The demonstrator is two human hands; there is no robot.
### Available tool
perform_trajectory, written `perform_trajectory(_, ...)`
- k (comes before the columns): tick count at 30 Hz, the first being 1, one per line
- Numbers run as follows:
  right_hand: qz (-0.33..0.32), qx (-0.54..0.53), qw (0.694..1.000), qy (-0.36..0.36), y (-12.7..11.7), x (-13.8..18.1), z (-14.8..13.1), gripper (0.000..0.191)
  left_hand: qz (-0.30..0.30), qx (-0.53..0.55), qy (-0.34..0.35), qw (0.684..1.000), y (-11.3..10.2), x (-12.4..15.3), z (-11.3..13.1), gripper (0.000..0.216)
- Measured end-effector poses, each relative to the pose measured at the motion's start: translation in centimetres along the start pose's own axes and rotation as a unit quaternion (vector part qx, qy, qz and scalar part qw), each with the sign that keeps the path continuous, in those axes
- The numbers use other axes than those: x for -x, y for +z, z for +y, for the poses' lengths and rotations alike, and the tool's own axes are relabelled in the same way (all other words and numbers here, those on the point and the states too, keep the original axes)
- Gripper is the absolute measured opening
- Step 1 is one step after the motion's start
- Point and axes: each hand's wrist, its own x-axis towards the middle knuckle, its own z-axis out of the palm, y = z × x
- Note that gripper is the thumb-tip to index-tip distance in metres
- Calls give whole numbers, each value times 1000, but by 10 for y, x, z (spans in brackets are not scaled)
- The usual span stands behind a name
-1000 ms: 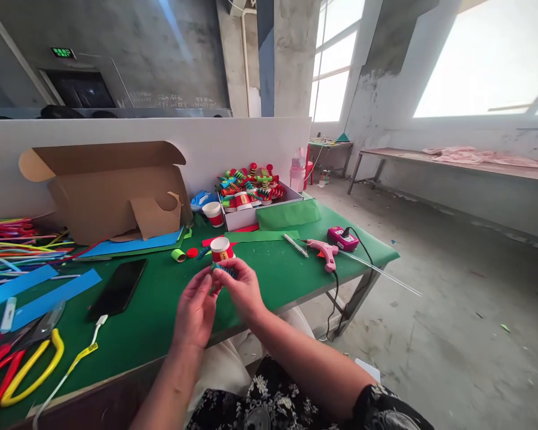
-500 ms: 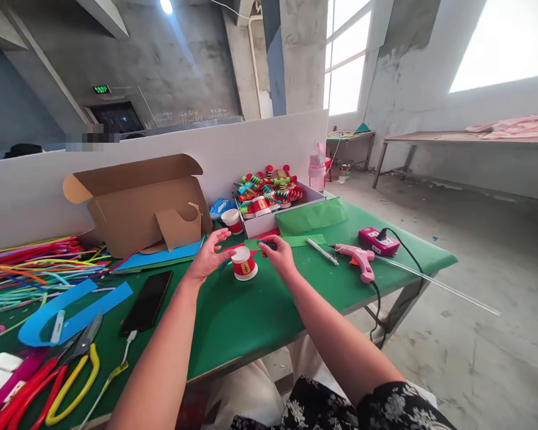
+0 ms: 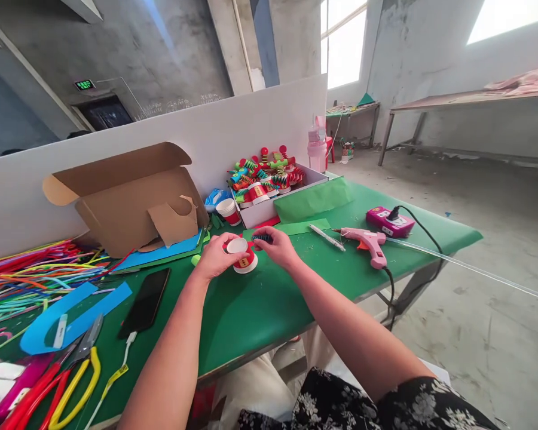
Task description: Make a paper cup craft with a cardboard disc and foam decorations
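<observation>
A red and white paper cup stands upside down on the green table. My left hand is wrapped round its left side, thumb on the front. My right hand pinches a dark coiled strip, a spring-like piece, against the cup's right side. Whether that piece is fixed to the cup, I cannot tell. A small light green piece shows just left of my left hand. Behind my hands lies a green paper strip.
A pink glue gun and a white pen lie to the right, near a magenta power block. A box of cup figures stands behind, beside stacked cups. Left are a phone, scissors and pipe cleaners.
My left hand has closed from a loose, spread pose onto the cup's side. My right hand has come slightly closer to the cup. The camera view has tilted down.
</observation>
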Motion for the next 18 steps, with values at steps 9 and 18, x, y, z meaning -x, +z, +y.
perform_trajectory(9,2,53,998,-20,-9,-2,-2,16,54,190,7,980,-34,8,-16,67)
perform_trajectory(18,27,152,987,-34,-11,-3,-4,26,26,162,29,986,-32,11,-32,62)
